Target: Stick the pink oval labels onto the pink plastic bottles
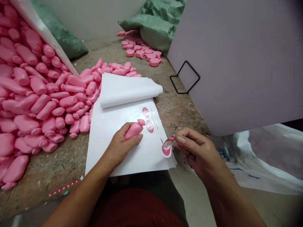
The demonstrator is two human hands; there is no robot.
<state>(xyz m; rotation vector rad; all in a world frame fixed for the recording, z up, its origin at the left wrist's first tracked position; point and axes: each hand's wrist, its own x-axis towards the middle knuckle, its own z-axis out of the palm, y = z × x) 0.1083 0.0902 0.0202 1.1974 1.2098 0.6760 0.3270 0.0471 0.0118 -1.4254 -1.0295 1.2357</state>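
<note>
My left hand (124,140) is wrapped round a small pink plastic bottle (134,131), its knobbed end pointing up and right over the paper. Between the thumb and fingers of my right hand (195,145) is a peeled oval sticker (167,147), pink and white, hanging curled at the right edge of the sheets. Beneath both lies a stack of white sticker sheets (101,145), the upper ones folded back in a roll (131,91). Two oval stickers, one of them a pink-and-white sticker (150,126), remain on the exposed sheet near its right side.
A large heap of pink bottles (44,104) covers the left of the worn table (59,167). Round pink pieces (142,52) lie at the back by a green sack (156,25). A black wire stand (186,77) touches a grey panel (236,63) at right. Clear plastic (267,157) lies lower right.
</note>
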